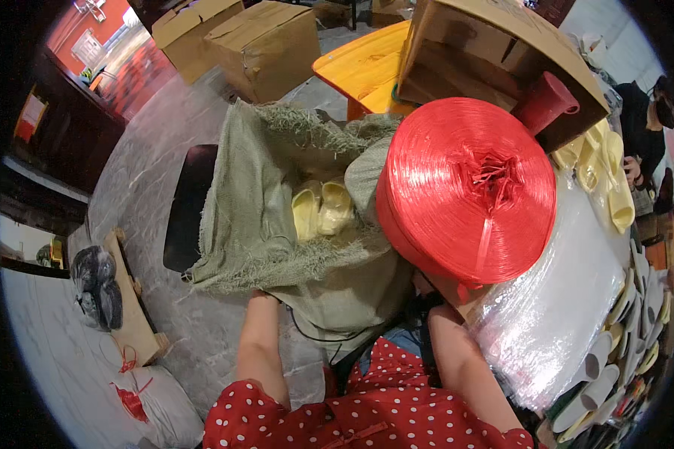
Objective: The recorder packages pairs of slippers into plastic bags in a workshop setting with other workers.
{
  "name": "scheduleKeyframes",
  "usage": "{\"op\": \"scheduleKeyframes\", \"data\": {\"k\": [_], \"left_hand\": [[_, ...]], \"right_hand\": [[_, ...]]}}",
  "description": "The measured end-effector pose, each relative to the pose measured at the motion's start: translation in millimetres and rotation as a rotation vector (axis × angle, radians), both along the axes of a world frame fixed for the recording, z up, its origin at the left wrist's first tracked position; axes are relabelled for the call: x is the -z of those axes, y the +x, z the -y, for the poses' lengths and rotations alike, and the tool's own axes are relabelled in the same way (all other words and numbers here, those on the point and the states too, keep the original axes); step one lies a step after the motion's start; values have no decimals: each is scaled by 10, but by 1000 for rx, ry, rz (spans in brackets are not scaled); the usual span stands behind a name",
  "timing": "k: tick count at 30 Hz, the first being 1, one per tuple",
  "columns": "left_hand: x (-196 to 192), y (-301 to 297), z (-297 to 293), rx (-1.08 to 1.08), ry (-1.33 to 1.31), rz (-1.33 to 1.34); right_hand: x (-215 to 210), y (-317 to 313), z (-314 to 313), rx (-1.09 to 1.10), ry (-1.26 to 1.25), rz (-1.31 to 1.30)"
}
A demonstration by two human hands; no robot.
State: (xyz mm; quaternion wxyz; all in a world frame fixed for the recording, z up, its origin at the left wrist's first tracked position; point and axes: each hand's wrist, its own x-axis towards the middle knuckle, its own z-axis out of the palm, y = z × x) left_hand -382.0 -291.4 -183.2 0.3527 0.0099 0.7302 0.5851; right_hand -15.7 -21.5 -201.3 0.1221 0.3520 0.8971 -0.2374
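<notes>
Both bare forearms enter from the lower edge, in red white-dotted sleeves, elbows bent. Left forearm runs up and slightly left; left hand [263,297] mostly hidden, grip undeterminable. Right forearm angles up-left; right hand [433,301] hidden at the wrist, state undeterminable.

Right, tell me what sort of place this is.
Probably a small footwear packing workshop or storeroom. Pale yellow slippers sit inside an open green woven sack, more slippers and soles are stacked at the right, and cardboard boxes stand on the floor beside a big red twine spool.
</notes>
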Motion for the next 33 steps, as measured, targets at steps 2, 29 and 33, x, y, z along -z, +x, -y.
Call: {"op": "scheduleKeyframes", "data": {"k": [2, 29, 33], "left_hand": [[7, -9, 44, 27, -6, -30], [-44, -124, 325, 466, -70, -477], [-232, -526, 279, 534, -59, -593]], "right_hand": [[-121, -79, 7, -13, -6, 30], [-1971, 232, 403, -96, -75, 405], [-2275, 237, 468, -89, -57, 421]]}}
